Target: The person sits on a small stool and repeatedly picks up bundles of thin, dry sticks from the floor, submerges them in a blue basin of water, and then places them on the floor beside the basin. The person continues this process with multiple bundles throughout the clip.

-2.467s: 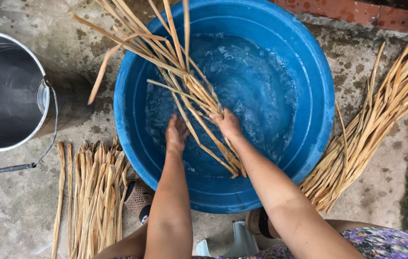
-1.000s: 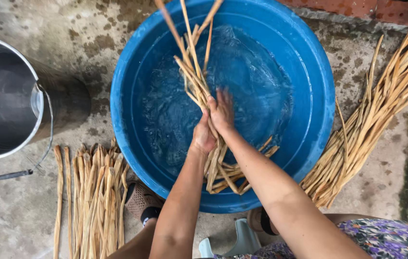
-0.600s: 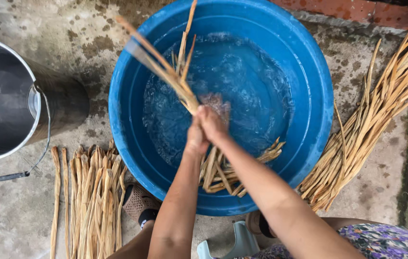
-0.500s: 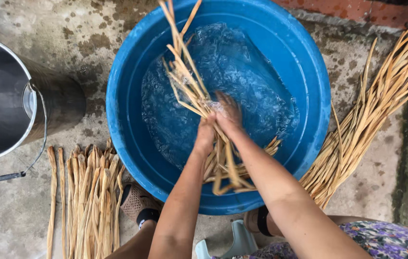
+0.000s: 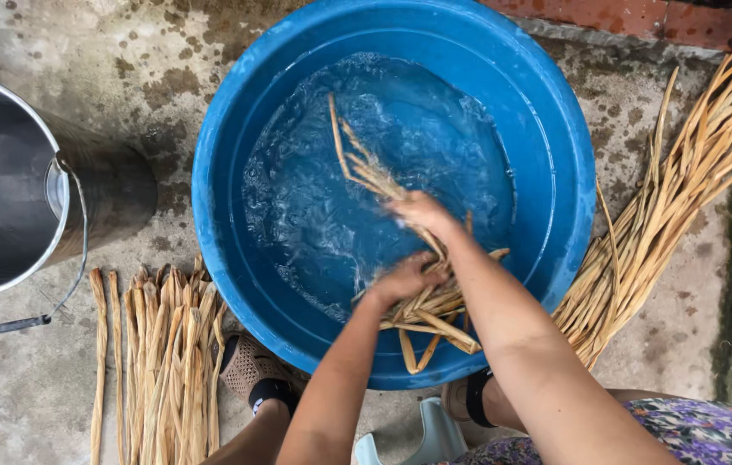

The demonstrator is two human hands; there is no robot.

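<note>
Seen from the head camera, both hands work inside a blue basin (image 5: 219, 172) that stands on a stained concrete floor (image 5: 125, 52) and holds rippling water. The left hand (image 5: 404, 277) has its grip closed around a bunch of tan straw strips (image 5: 422, 306) near the basin's near wall. The right hand (image 5: 422, 211) lies on the same bunch a little farther in — it is blurred, so I cannot tell whether its fingers are closed or spread. The bunch's far ends fan out over the water, while its near ends lie against the basin's inner wall.

Left of the basin stands a metal bucket (image 5: 4, 181), its wire handle hanging to the floor. A flat row of strips (image 5: 159, 362) lies on the floor at lower left, just beside a sandalled foot (image 5: 254, 379). A longer sheaf (image 5: 676, 198) slants along the basin's right side — touching its rim. A pale plastic stool (image 5: 422, 439) shows at the bottom edge.
</note>
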